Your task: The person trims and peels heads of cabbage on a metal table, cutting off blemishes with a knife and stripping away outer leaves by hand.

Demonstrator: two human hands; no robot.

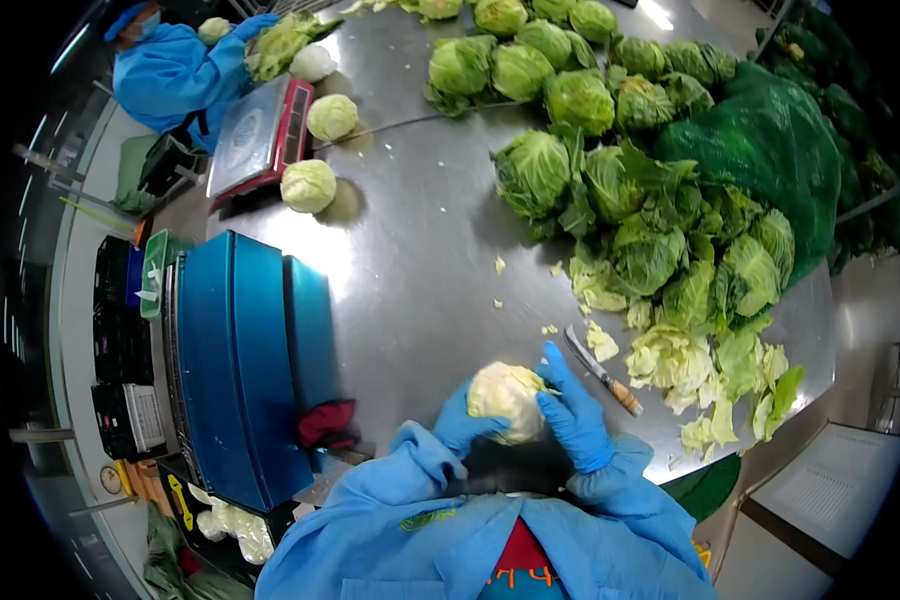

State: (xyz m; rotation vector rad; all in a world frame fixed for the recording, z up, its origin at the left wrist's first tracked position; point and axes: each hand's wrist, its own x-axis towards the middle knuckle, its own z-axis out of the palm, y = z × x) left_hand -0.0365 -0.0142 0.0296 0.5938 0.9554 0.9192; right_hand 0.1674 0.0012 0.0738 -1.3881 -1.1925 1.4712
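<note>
A pale, trimmed cabbage (507,400) is held close to my body at the near edge of the metal table (430,290). My left hand (462,422), in a blue glove, wraps round its left side. On its right side, my right hand (576,415), also gloved in blue, has its fingers pointing up and a thumb or finger against the cabbage. A knife (604,372) with a wooden handle lies on the table just right of my right hand. Loose yellow-green leaves (675,362) lie beyond the knife.
Green cabbages (650,255) are heaped at the right beside a green mesh bag (770,140). A red scale (288,140) and two pale cabbages (308,187) stand at the far left. Blue bins (235,370) border the table's left side. A co-worker in blue (175,75) handles cabbage at the upper left.
</note>
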